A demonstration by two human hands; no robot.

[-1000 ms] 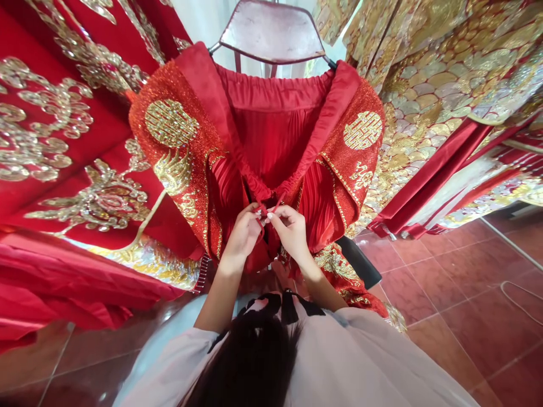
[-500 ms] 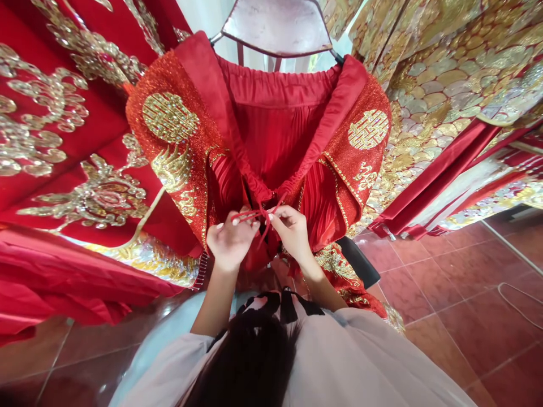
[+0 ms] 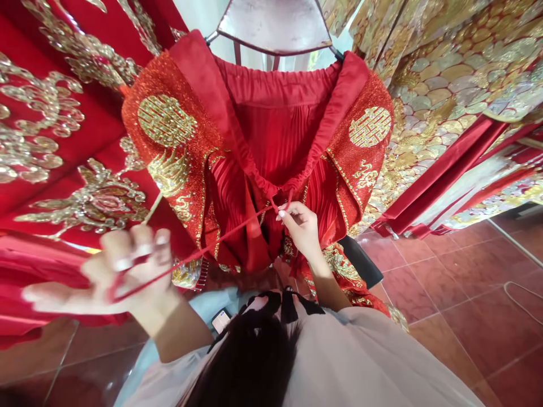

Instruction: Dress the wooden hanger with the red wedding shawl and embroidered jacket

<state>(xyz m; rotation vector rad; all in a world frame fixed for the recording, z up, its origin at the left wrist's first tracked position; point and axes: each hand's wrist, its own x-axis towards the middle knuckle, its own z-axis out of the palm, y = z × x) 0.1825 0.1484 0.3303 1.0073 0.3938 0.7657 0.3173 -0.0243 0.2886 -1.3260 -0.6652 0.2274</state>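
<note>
Both my hands are on one thin red cord (image 3: pixel 220 238), and they are well apart. My left hand (image 3: pixel 123 277) is out to my left and close to my face, blurred, with the fingers curled shut around the cord's end. My right hand (image 3: pixel 299 226) is ahead of me, thumb and forefinger pinched on the cord where it meets the front opening of a red jacket (image 3: pixel 182 169). Between the two hands the cord runs taut in a straight slanting line.

The jacket hangs above my right hand on a hanger (image 3: pixel 274 25), with gold emblems on both shoulders, and pleated red cloth (image 3: pixel 275 135) shows inside it. Beyond my left hand hang red garments with gold embroidery (image 3: pixel 63 141). To the right of my right hand hang gold-patterned garments (image 3: pixel 449 73). Below both hands is a reddish tiled floor (image 3: pixel 445 294), with a thin pale cable (image 3: pixel 521 294) lying on it far to the right. A phone (image 3: pixel 220 321) shows just under my left forearm, near my hair
</note>
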